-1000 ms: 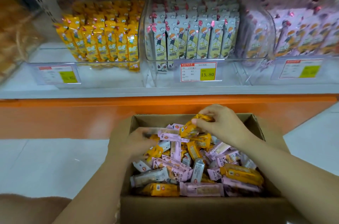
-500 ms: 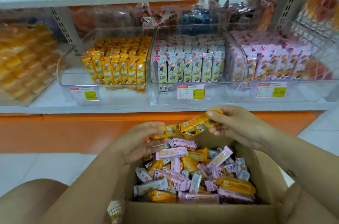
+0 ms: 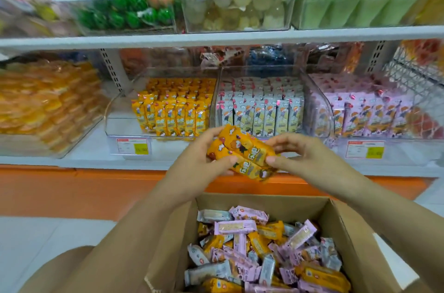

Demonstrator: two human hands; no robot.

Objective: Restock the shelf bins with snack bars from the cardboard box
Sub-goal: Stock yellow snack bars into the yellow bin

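Between my hands is a small stack of yellow snack bars (image 3: pixel 242 152), held in the air above the open cardboard box (image 3: pixel 355 240). My left hand (image 3: pixel 204 160) grips the stack's left end, and my right hand (image 3: pixel 302 155) grips its right end. The box holds several loose yellow, pink and grey bars (image 3: pixel 259 252). On the lower shelf stand three clear bins: one with yellow bars (image 3: pixel 125 122), one with grey bars (image 3: pixel 262 110), one with pink bars (image 3: pixel 370 112). The stack hangs just in front of the yellow and grey bins.
A bin of orange packets (image 3: pixel 45 105) sits at the left of the lower shelf. The upper shelf (image 3: pixel 216 37) carries bins of green, pale and other sweets. Price tags (image 3: pixel 133 146) line the shelf front. An orange base panel (image 3: pixel 72 189) runs below.
Both hands have lifted yellow bars out of the box and brought them together into one stack, raised to the level of the lower shelf bins. The view has tilted upward.
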